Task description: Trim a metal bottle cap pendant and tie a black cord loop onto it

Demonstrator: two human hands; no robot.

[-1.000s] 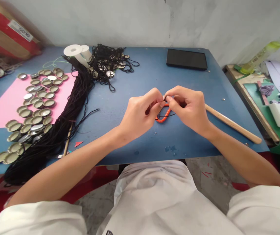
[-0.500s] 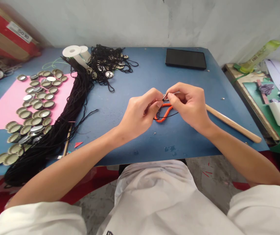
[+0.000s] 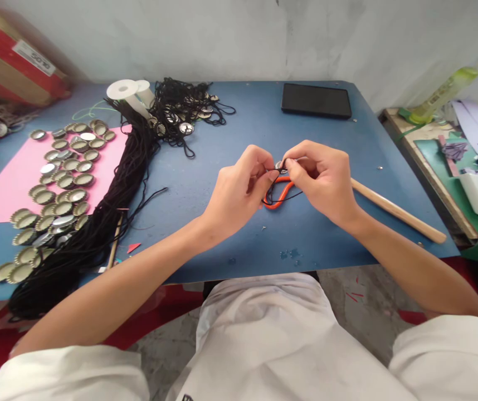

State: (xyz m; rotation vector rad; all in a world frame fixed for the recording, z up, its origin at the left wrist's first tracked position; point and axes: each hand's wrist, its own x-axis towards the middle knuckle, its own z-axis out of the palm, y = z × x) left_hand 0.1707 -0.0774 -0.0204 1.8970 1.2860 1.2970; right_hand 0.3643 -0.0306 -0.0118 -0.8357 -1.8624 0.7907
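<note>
My left hand (image 3: 239,192) and my right hand (image 3: 325,178) meet over the middle of the blue table (image 3: 230,139). Their fingertips pinch a small metal bottle cap (image 3: 281,165) between them. A thin black cord (image 3: 276,196) hangs from the left fingers in a loop. Beneath the hands lies a pair of orange-handled scissors (image 3: 279,195), mostly hidden. Both hands are closed in a pinch.
Several bottle caps (image 3: 57,192) lie on pink paper (image 3: 9,178) at the left, beside a thick bundle of black cords (image 3: 109,195). A white spool (image 3: 128,92), strung caps (image 3: 184,111), a black tablet (image 3: 316,100) and a wooden stick (image 3: 398,211) also lie on the table.
Both hands lifted slightly and shifted their pinch on the cap. More of the black cord loop and the orange handles now shows below the fingers.
</note>
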